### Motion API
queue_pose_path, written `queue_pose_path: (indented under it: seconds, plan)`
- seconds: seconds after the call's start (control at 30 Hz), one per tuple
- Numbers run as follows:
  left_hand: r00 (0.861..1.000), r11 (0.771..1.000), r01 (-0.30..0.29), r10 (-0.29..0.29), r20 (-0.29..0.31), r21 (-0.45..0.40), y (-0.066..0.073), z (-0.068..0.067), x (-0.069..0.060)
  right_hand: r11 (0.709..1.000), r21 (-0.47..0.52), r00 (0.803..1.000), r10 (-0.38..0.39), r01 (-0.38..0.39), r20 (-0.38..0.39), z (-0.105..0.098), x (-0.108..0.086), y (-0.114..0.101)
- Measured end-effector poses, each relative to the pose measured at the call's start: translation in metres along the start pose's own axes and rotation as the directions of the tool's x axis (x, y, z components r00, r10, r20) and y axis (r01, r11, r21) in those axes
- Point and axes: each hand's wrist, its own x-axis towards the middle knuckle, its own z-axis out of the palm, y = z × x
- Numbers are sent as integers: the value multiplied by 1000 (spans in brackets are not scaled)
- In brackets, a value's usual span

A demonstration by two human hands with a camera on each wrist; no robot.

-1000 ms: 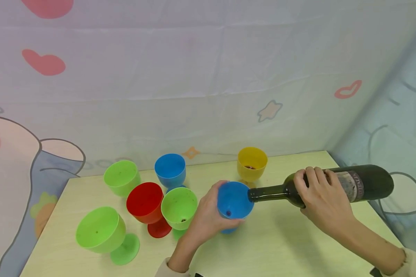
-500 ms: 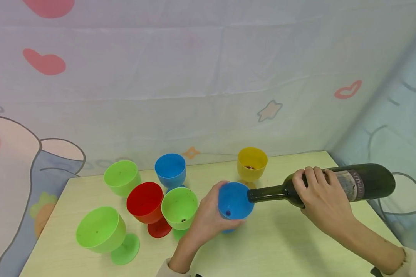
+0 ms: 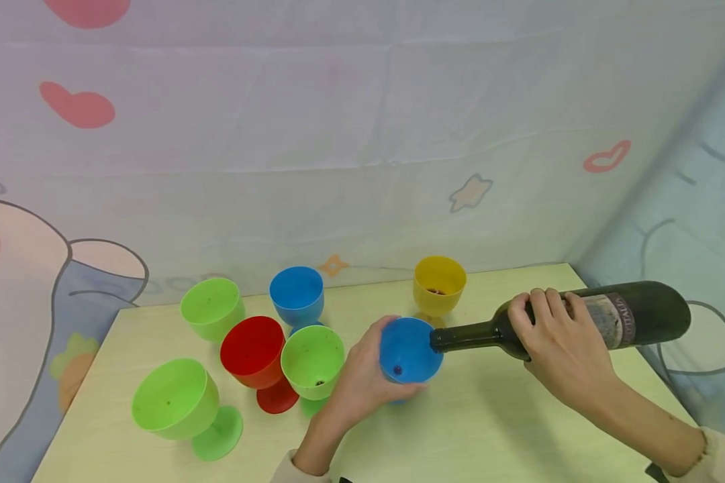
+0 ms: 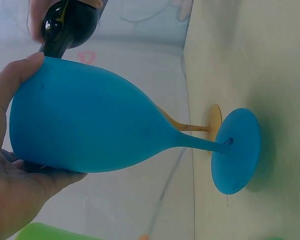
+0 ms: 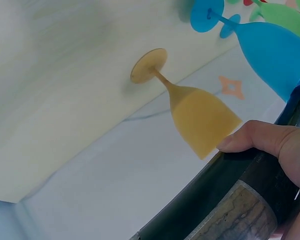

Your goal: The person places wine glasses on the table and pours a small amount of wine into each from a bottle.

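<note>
Right of the near-left green goblet, the red goblet and the middle green goblet, curls the left hand around the bowl of the near blue goblet, with thumb to the near side. Farther right, past the far yellow goblet, grips the dark green bottle, tipped sideways, with the right hand wrapped around its upper body, aiming the mouth at the near blue goblet's right rim.

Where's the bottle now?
In the head view, the bottle is right of centre, gripped in the right hand, its mouth at the rim of the blue goblet the left hand holds.
</note>
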Motion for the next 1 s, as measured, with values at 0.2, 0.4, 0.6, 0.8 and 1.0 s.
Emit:
queue_pose_path:
  seconds: [0.2,0.4,0.6,0.8,1.0]
  plan:
    - [999,999,-34,34,-6,-7,0,0,0,1000,1,1000,-5,5,9,-1,2,0]
    - [995,995,-94,94,-22,-18,-1,0,1,1000,3,1000,-8,8,15,-1,3,0]
    - [996,996,-91,91,-26,-19,0,0,0,1000,5,1000,-6,5,30,-1,4,0]
    - [996,996,-86,86,-24,-16,-1,1,0,1000,2,1000,-6,6,23,-1,3,0]
    - [997,997,-70,70,-22,-10,-1,1,0,1000,5,1000,-7,6,25,-2,4,0]
